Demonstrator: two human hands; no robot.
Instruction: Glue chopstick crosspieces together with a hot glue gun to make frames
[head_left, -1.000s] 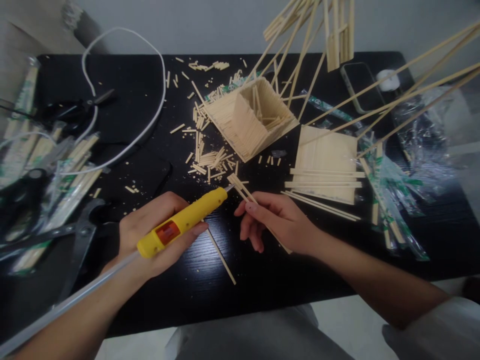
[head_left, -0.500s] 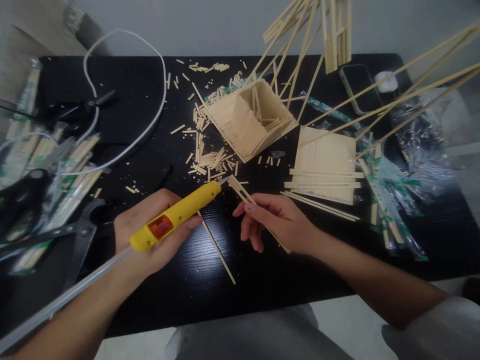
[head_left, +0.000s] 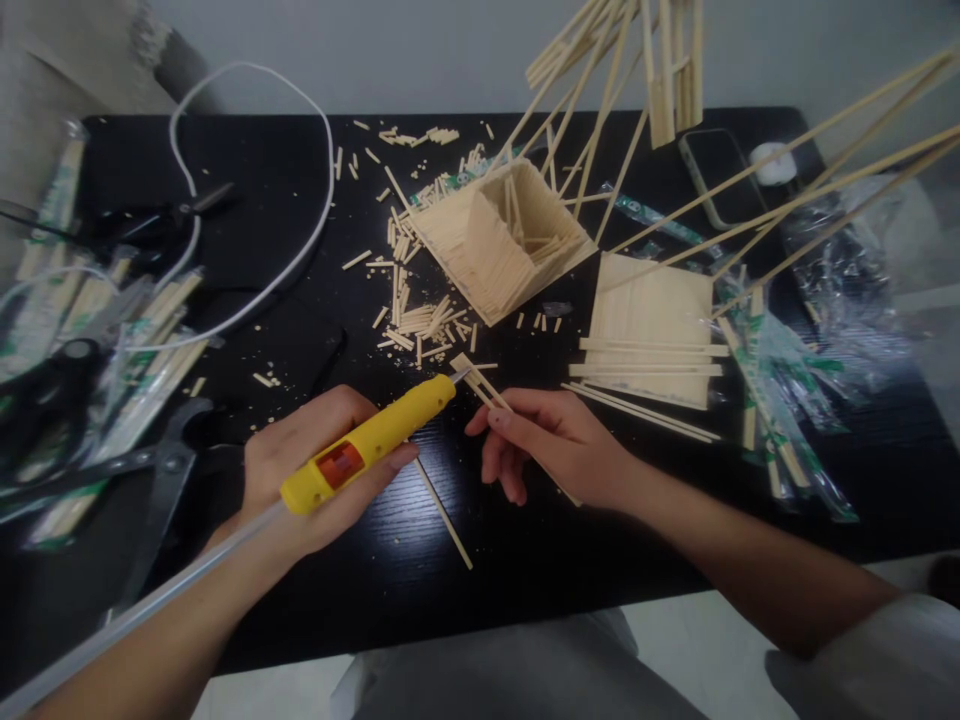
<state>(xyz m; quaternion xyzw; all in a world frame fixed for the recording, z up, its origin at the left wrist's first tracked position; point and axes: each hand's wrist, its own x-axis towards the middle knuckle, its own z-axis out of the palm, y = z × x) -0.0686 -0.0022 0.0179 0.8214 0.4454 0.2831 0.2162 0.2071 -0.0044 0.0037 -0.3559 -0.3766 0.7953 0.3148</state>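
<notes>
My left hand [head_left: 319,470] is wrapped round a yellow glue gun [head_left: 375,440] with a clear glue stick [head_left: 150,600] running out of its back end. The nozzle meets the far end of a pair of wooden sticks [head_left: 484,385], which my right hand [head_left: 555,445] pinches between thumb and fingers. Below the glue gun a single thin stick [head_left: 444,515] lies on the black table [head_left: 540,560], its upper end hidden by my left hand. Beyond my hands stands a hollow structure of stacked sticks [head_left: 499,240] on a flat stick base.
A flat stick panel [head_left: 652,310] with loose sticks across it lies right of centre. Cut stick pieces [head_left: 427,320] litter the middle. Pliers [head_left: 169,460], a white cable [head_left: 326,200] and wrapped chopsticks [head_left: 150,370] are left; a phone [head_left: 720,175] is back right. Long sticks [head_left: 810,200] jut up at right.
My left hand has moved slightly right with the glue gun, bringing the nozzle onto the end of the held sticks. My right hand has stayed in place.
</notes>
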